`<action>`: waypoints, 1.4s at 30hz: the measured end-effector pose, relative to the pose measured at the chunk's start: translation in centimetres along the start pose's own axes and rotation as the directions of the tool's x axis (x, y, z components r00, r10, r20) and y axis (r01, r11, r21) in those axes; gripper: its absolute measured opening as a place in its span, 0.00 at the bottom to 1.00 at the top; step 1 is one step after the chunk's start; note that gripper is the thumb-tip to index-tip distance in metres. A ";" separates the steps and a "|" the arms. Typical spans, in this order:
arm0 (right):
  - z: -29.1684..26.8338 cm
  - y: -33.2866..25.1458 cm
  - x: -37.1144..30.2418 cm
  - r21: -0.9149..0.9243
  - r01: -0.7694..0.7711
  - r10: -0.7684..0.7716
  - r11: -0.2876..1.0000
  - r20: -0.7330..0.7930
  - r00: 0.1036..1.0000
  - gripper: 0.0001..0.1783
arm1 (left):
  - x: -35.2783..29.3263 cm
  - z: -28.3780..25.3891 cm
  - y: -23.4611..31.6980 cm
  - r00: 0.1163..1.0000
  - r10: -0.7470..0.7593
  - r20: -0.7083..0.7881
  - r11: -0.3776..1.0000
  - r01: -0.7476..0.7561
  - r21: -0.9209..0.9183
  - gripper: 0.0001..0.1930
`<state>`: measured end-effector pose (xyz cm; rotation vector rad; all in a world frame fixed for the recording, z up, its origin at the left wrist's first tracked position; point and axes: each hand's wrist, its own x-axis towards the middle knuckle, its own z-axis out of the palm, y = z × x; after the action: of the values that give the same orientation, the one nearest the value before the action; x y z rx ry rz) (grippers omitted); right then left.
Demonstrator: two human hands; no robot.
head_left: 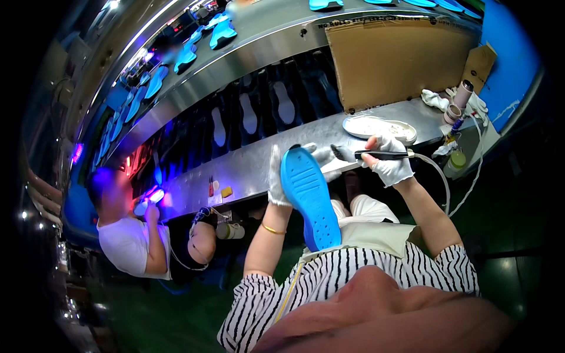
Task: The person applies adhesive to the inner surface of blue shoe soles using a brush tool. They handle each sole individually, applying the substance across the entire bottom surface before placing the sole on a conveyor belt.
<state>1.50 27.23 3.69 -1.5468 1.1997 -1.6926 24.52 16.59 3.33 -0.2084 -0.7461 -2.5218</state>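
Note:
A bright blue shoe sole is tilted in front of my chest, its holed and ridged face toward me. My left hand, in a white glove, grips it around the upper end; some fingers are hidden behind the sole. A black-handled brush lies across my right hand, pinched between bare fingertips that stick out of the white glove. Its dark bristles point left, apart from the sole. From the handle's right end runs a pale tube. Just beyond this hand, a white sole-shaped tray rests on the bench.
The metal bench curves ahead, with a yellow sponge on it. Beyond stand dark racks holding grey soles and a conveyor carrying blue soles. A cardboard sheet leans behind the tray. A co-worker sits at left.

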 end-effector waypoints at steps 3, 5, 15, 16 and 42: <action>0.4 -1.2 -0.3 0.071 -0.044 0.041 0.997 0.049 0.998 0.09 | -0.6 1.4 -2.5 0.983 -0.079 -0.163 0.989 0.098 0.111 0.52; 0.9 -0.9 0.1 0.078 0.103 -0.105 0.992 0.024 0.994 0.10 | 0.2 1.7 -3.1 0.967 -0.129 -0.218 0.972 0.167 0.165 0.53; 3.2 1.2 2.9 -0.043 0.318 -0.321 0.947 -0.167 0.932 0.11 | 5.7 -0.4 -6.8 0.876 0.280 -0.393 0.916 -0.122 0.382 0.43; 3.2 1.3 2.6 0.024 0.250 -0.246 0.968 -0.116 0.962 0.10 | 5.9 -0.4 -6.9 0.888 0.277 -0.366 0.930 -0.152 0.334 0.39; 0.0 3.3 -1.9 -0.137 -0.073 0.075 0.988 0.014 0.997 0.09 | 2.4 -3.3 -6.2 0.833 0.014 -0.553 0.872 0.261 0.415 0.48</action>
<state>1.35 27.35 -0.11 -1.5739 1.3713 -1.5736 19.26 18.28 -1.71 0.7257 -1.1204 -2.2381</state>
